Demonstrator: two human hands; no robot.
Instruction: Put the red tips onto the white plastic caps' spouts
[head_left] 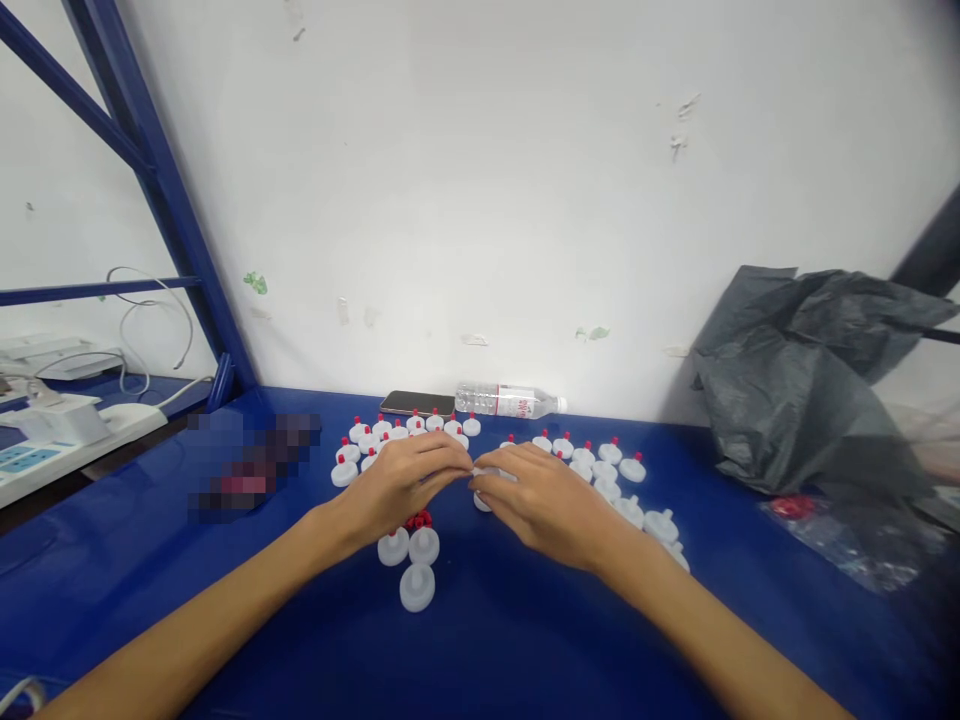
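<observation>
My left hand (409, 478) and my right hand (536, 500) meet fingertip to fingertip above the middle of the table. Between my right hand's fingers and below them shows part of a white round plastic lid (482, 502), which that hand grips. My left thumb and fingers are pinched together at the same spot; what they hold is hidden. Under my left hand lies a small pile of red caps (420, 520), partly covered. Nearer me stand white lids with bare spouts (417, 587). More bare-spouted white lids (660, 525) lie beside my right forearm.
Several white lids with red caps on their spouts (345, 470) stand at the left, others (632, 466) at the right. Behind them lie a phone (417, 403) and a water bottle (510, 400). A grey plastic bag (810, 370) sits right, a power strip (75, 450) far left.
</observation>
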